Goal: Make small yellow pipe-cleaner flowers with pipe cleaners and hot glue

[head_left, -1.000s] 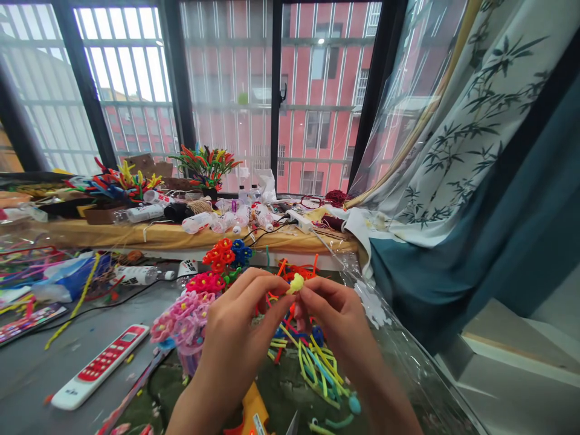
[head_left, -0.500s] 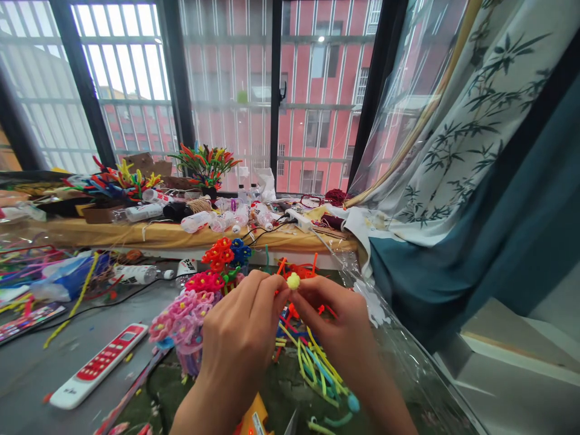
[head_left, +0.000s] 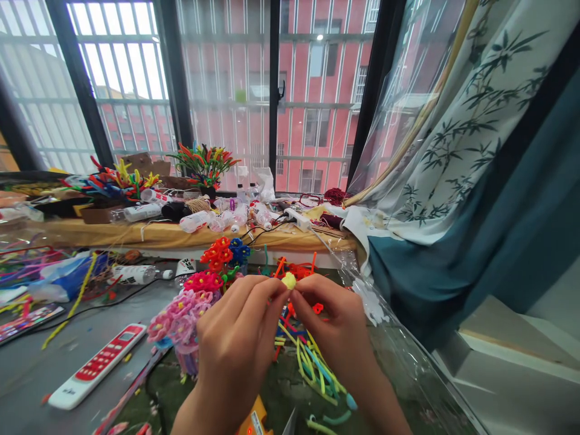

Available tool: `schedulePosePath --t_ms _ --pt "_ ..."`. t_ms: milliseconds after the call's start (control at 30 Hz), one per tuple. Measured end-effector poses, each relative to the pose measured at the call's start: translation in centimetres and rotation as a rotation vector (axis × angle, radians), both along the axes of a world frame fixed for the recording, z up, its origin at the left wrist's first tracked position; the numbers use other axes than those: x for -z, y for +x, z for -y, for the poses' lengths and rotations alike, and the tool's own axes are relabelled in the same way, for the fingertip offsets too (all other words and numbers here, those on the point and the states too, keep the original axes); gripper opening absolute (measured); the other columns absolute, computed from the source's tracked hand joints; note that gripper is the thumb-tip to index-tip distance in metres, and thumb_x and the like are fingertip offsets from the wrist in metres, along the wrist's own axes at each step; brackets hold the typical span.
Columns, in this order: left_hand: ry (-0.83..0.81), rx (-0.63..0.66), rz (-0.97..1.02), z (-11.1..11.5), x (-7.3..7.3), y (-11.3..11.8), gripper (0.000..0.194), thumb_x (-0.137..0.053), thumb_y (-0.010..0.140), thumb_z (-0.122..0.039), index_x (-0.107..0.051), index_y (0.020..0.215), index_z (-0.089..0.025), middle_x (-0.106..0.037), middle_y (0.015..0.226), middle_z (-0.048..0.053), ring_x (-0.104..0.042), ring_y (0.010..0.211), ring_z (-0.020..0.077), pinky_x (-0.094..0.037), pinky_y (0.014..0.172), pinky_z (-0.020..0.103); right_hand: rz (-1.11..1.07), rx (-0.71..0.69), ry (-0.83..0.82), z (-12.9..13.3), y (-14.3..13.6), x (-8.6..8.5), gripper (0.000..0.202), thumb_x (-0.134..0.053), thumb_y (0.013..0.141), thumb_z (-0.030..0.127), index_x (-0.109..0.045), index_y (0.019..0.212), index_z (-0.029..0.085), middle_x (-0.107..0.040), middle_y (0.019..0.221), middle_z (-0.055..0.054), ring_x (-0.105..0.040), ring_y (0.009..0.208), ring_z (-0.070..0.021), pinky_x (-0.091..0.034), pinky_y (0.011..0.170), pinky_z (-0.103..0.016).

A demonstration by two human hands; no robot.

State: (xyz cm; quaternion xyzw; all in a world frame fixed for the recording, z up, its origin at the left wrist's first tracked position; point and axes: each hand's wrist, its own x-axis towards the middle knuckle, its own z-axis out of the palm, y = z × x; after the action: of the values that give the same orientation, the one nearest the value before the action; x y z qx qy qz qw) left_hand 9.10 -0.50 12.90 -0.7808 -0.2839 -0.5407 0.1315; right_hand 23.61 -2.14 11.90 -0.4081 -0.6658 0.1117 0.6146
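Note:
A small pale-yellow fuzzy ball (head_left: 289,280) is pinched between the fingertips of both hands, at the centre of the head view. My left hand (head_left: 242,326) comes up from the lower left, its thumb and forefinger pressed at the ball's left side. From the right, my right hand (head_left: 338,320) grips the ball's lower right side with thumb and forefinger. Yellow-green and blue fuzzy stems (head_left: 317,368) lie below and between the hands. Just left of my left hand stands a bunch of pink and purple fuzzy flowers (head_left: 181,323), with red and blue ones behind.
A white and red remote (head_left: 97,365) lies on the grey table at left. Plastic bottles (head_left: 197,222) and potted fuzzy plants crowd the sill. An orange tool (head_left: 256,420) and a blade tip (head_left: 290,422) show at the bottom edge.
Both hands and the yellow ball have shifted slightly left. My left hand has turned a little, and its fingers cover more of the ball's lower left side.

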Motion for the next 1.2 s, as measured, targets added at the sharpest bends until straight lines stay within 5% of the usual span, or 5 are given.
schedulePosePath --t_ms 367,633,867,1200 --pt "0.023 -0.012 -0.050 -0.5 0.4 0.1 0.008 -0.058 0.090 -0.008 -0.060 0.093 -0.015 -0.068 0.083 0.004 -0.062 0.075 0.0158 -0.047 0.073 0.026 0.217 0.105 0.062 -0.1 0.3 0.3 0.020 -0.053 0.094 0.017 -0.060 0.075 0.018 -0.059 0.068 0.000 -0.055 0.059 -0.0124 -0.040 0.055 -0.022" --pt "0.237 -0.234 -0.211 -0.8 0.8 0.2 0.013 -0.050 0.092 -0.007 -0.060 0.092 -0.016 -0.068 0.077 0.004 -0.061 0.070 0.0182 -0.044 0.066 0.029 0.303 0.128 0.055 -0.2 0.1 0.5 0.023 -0.054 0.095 0.019 -0.061 0.073 0.019 -0.058 0.065 0.001 -0.053 0.056 -0.0123 -0.039 0.054 -0.022" --pt "0.022 -0.064 -0.090 -1.2 0.6 -0.3 0.010 -0.053 0.093 -0.011 -0.058 0.088 -0.017 -0.065 0.078 0.002 -0.058 0.072 0.0158 -0.044 0.068 0.027 0.182 0.096 -0.010 -0.1 0.1 0.3 0.016 -0.058 0.093 0.021 -0.067 0.081 0.018 -0.066 0.071 -0.002 -0.060 0.060 -0.0142 -0.043 0.056 -0.023" --pt "0.058 -0.109 -0.068 -0.9 0.6 0.3 0.007 -0.056 0.093 -0.013 -0.055 0.087 -0.016 -0.063 0.077 0.002 -0.057 0.069 0.0166 -0.042 0.066 0.027 0.026 -0.042 -0.233 0.0 -0.2 0.1 0.021 -0.058 0.091 0.026 -0.065 0.072 0.017 -0.061 0.060 0.001 -0.053 0.053 -0.0126 -0.040 0.052 -0.022"
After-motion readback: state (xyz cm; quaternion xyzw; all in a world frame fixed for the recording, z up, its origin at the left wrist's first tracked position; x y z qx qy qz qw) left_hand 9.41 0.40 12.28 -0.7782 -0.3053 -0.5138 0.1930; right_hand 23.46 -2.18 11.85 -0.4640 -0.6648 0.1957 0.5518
